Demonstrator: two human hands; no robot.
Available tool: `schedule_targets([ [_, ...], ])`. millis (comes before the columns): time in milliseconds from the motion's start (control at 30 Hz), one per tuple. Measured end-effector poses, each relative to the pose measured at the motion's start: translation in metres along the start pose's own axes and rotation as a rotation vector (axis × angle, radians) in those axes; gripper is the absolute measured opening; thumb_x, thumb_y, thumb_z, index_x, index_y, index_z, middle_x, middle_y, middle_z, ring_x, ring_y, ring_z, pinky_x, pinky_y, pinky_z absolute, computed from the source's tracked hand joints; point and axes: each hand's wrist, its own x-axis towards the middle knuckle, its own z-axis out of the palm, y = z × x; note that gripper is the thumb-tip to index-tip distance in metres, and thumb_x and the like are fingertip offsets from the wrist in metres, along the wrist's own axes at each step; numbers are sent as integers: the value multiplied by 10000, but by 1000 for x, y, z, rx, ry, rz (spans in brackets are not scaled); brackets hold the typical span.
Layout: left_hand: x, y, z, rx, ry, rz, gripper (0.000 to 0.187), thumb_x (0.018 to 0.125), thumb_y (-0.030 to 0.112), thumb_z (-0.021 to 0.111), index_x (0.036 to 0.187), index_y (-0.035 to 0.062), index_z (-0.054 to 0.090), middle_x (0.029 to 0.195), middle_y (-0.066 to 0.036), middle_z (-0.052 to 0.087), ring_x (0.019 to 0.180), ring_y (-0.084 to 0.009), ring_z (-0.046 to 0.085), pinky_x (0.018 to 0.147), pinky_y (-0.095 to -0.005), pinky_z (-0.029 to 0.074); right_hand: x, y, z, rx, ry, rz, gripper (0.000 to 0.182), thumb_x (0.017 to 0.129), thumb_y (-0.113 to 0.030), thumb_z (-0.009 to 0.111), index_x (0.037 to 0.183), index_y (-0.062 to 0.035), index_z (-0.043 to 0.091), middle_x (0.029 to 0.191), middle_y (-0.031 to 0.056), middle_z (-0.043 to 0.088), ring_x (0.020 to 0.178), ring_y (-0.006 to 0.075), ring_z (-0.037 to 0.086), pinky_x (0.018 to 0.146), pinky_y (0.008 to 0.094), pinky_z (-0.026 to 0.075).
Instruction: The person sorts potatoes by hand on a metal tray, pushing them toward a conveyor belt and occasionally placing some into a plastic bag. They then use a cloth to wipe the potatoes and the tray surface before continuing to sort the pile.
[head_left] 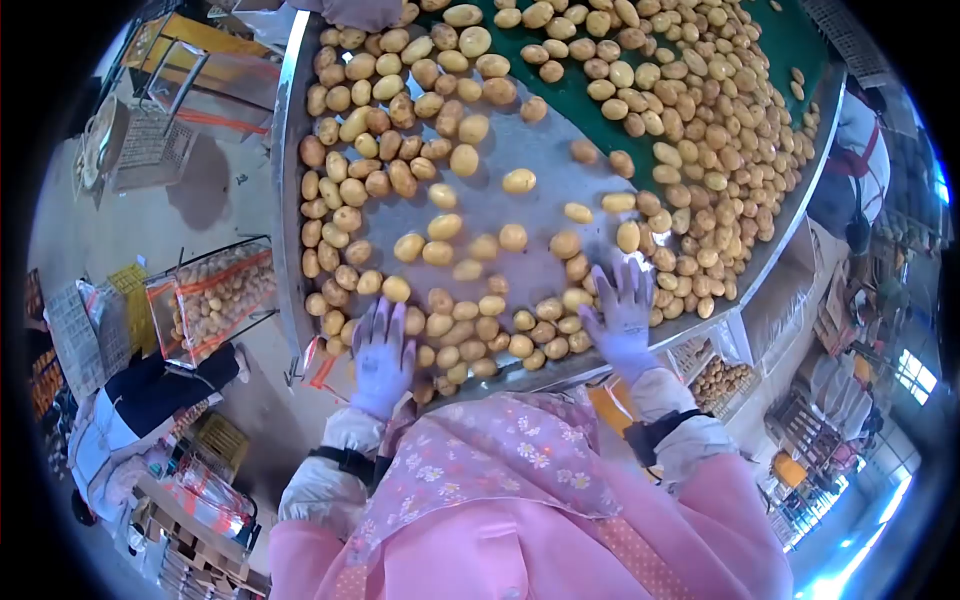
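Note:
Many yellow-brown potatoes (463,160) are spread over a metal sorting table (400,215). My left hand (382,360), in a pale purple glove, rests at the near left edge with its fingers stretched out among the potatoes. Fingers spread, my right hand (622,315) lies by the potatoes at the near right, in a matching glove. Neither hand is closed around a potato. Between the two hands, a band of potatoes (470,335) lines the near rim. Some potatoes in the middle look blurred.
A green conveyor belt (630,135) heaped with potatoes adjoins the table at the upper right. On the floor at left stands a mesh-sided crate of potatoes (225,295). Another person (130,400) is at lower left, and one more person (860,150) stands at right.

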Motion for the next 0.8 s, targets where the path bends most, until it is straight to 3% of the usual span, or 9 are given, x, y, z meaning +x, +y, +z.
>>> schedule_targets([
  [67,-25,-19,8,27,-12,46,610,891,228,621,1474,77,519,1507,-207,484,1396,-398,439,1186,-587,274,21,-41,2,262,71,-62,437,841,-259,707,1273,-225,656,1340,84,599,1311,330,519,1068,533,435],
  [167,-43,-31,6,61,-3,109,543,890,187,599,1417,57,574,1436,-199,544,1329,-420,487,1164,-571,311,35,-114,39,268,-309,-144,273,932,-159,564,1178,-209,671,1308,62,609,1258,317,570,928,451,565],
  [367,39,4,-28,18,292,145,446,919,140,608,1361,80,622,1394,-201,586,1256,-457,539,1097,-543,415,21,-119,60,311,-329,-99,342,883,-132,634,1219,-72,611,1323,157,581,1200,366,590,964,457,532],
  [467,135,23,-42,88,433,321,411,924,138,622,1334,119,649,1325,-184,628,1157,-430,609,1020,-513,488,-1,-96,39,744,-116,67,337,889,-71,588,1223,-77,625,1174,193,644,1088,399,631,930,467,520],
  [567,216,26,-42,121,290,272,348,940,161,611,1282,132,667,1278,-179,640,1106,-397,642,964,-504,515,-18,-60,-2,807,61,331,204,961,-104,607,1151,-67,672,1088,147,697,978,340,684,852,422,545],
  [600,227,27,-38,172,110,203,316,948,174,604,1254,132,671,1259,-178,641,1087,-382,655,930,-502,527,-35,-32,28,775,108,373,252,1023,-94,575,1267,-55,626,1020,60,662,880,144,628,772,286,503],
  [633,226,33,-34,165,108,207,316,948,174,604,1254,132,671,1259,-178,641,1087,-382,655,930,-502,527,-37,-29,7,1134,75,628,296,1024,-62,575,1319,-48,596,1006,7,623,863,69,555,757,221,464],
  [767,209,47,-16,341,-61,53,232,968,241,610,1147,109,676,1148,-156,681,1040,-362,686,846,-487,554,-73,0,15,1488,-6,811,359,1025,-67,589,1381,-44,548,1118,29,610,826,71,530,765,211,466],
  [800,198,46,-15,89,11,31,241,969,263,632,1141,99,676,1107,-168,690,1028,-365,684,844,-480,550,-78,0,17,1603,-46,801,374,1030,-90,603,1395,-43,536,1153,36,600,822,70,527,761,215,468],
])
